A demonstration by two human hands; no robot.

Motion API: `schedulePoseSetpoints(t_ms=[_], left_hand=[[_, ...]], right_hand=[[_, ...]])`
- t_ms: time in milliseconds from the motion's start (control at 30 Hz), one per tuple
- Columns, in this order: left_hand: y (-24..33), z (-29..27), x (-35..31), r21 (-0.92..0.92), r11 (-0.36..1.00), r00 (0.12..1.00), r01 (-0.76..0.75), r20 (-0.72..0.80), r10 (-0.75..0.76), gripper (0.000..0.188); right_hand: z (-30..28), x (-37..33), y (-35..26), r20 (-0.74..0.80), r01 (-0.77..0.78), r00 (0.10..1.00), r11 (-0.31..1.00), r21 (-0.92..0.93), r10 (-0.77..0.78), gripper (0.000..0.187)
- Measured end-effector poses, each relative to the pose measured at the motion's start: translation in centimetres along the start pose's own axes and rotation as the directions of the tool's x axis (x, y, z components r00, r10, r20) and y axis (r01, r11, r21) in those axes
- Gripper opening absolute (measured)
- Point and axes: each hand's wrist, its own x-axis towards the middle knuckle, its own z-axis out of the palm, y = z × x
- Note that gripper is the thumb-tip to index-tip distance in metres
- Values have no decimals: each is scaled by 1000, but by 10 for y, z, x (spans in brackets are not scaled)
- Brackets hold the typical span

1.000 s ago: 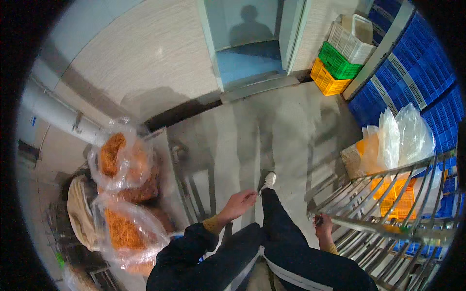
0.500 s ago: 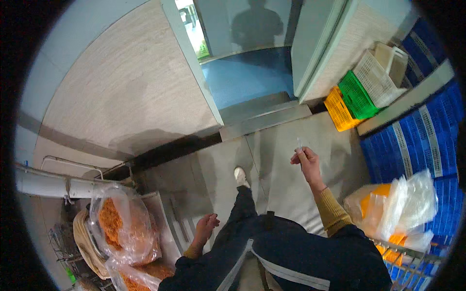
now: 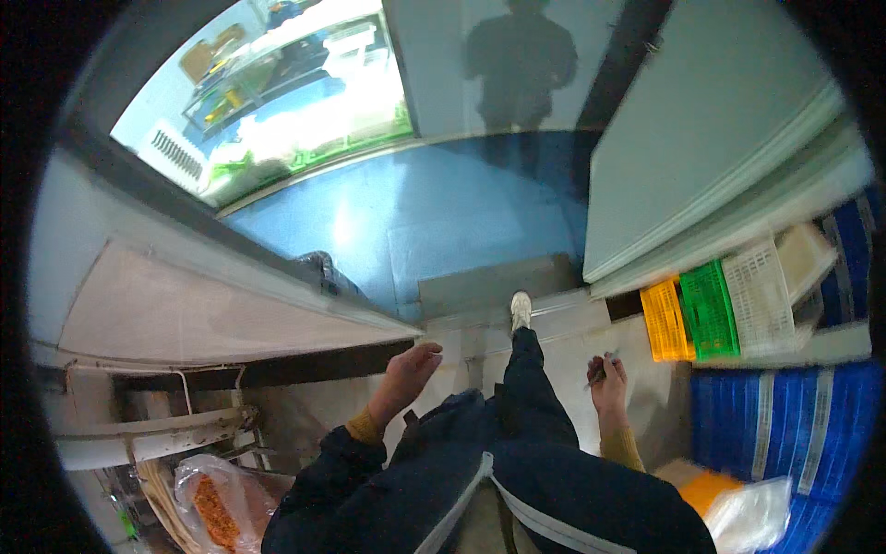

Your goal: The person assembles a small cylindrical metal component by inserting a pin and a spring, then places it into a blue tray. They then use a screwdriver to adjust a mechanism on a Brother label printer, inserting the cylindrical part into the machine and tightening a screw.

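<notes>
My left hand (image 3: 411,375) hangs in front of my left hip, its fingers loosely stretched with nothing seen in them. To the right of my forward leg, my right hand (image 3: 608,386) is closed on a thin, clear, stick-like piece (image 3: 613,355); only a bit of it shows between the fingers, and its kind cannot be made out. Neither hand touches anything else. Below them, my white shoe (image 3: 521,312) is on the metal threshold (image 3: 563,307) of an open doorway.
A pale door (image 3: 683,157) stands open on the right, with a blue floor (image 3: 323,217) beyond. Yellow (image 3: 666,321), green (image 3: 709,309) and white crates (image 3: 759,295) lean by blue crate stacks (image 3: 784,425). At lower left lies a clear bag of orange shreds (image 3: 217,508).
I have moved forward to the doorway, and the blue floor and lit window show more. My left hand has risen; my right hand, still holding the clear piece, has dropped closer to my body.
</notes>
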Motion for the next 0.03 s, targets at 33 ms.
schedulePoseSetpoints(t_ms=[33], left_hand=[[3, 2, 29, -59, 998, 995, 34, -90, -39, 26]], right_hand=[[6, 38, -7, 80, -38, 996, 999, -25, 40, 17]])
